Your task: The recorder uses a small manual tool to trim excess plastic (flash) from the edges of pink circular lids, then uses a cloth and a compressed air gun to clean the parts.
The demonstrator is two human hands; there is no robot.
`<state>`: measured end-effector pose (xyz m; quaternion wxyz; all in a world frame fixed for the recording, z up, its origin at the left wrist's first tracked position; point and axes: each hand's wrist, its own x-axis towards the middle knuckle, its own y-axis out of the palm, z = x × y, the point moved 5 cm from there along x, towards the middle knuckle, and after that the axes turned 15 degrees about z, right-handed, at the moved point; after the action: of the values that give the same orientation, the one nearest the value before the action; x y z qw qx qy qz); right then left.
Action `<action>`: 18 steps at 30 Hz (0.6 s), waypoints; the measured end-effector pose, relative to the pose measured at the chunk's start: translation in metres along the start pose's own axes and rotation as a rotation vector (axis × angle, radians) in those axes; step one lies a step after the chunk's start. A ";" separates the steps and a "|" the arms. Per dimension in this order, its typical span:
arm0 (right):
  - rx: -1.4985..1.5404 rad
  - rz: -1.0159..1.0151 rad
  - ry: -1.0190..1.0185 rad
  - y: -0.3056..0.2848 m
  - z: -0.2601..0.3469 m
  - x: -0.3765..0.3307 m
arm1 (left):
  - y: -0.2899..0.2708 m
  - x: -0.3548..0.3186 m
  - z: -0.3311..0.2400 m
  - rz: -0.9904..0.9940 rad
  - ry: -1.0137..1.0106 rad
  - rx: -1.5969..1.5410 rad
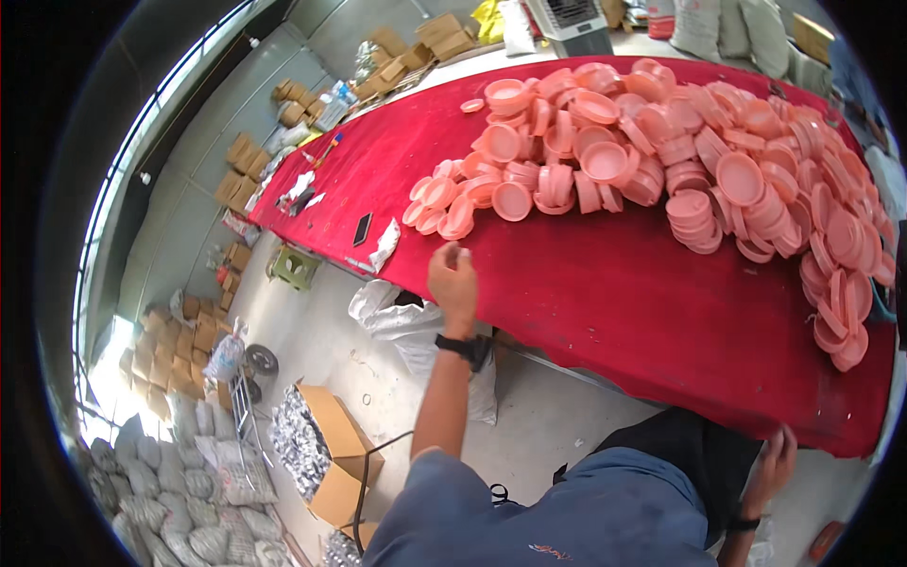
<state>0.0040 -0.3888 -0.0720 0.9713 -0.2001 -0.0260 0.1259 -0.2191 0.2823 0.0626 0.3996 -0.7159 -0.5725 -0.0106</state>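
Many round, shallow pink plastic lids or dishes lie in a long heap on the red-covered table, some nested in short stacks. My left hand is raised over the table's near edge, just below the left end of the heap. Its fingers are curled in, and no object shows in them. Down at the near right edge of the table is my right hand, fingers stretched out and holding nothing visible. Dark bands circle both wrists.
A phone and a crumpled white wrapper lie left of the heap. Below the edge stand a white sack and an open carton of silvery pieces. A green stool is farther left; stuffed sacks fill the lower left.
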 end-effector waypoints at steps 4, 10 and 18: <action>-0.048 0.478 -0.476 0.155 0.177 0.066 | -0.033 0.048 0.105 -0.012 -0.174 0.263; -0.664 0.864 -0.940 0.370 0.229 0.046 | -0.062 0.093 0.172 0.032 -0.241 0.602; -1.144 0.861 -0.851 0.423 0.220 0.030 | -0.110 0.151 0.259 0.080 -0.212 0.874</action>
<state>-0.0884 0.0790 -0.0368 0.4937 -0.5906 -0.3719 0.5187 -0.3731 0.5588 0.0196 0.6035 -0.4988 -0.5329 0.3210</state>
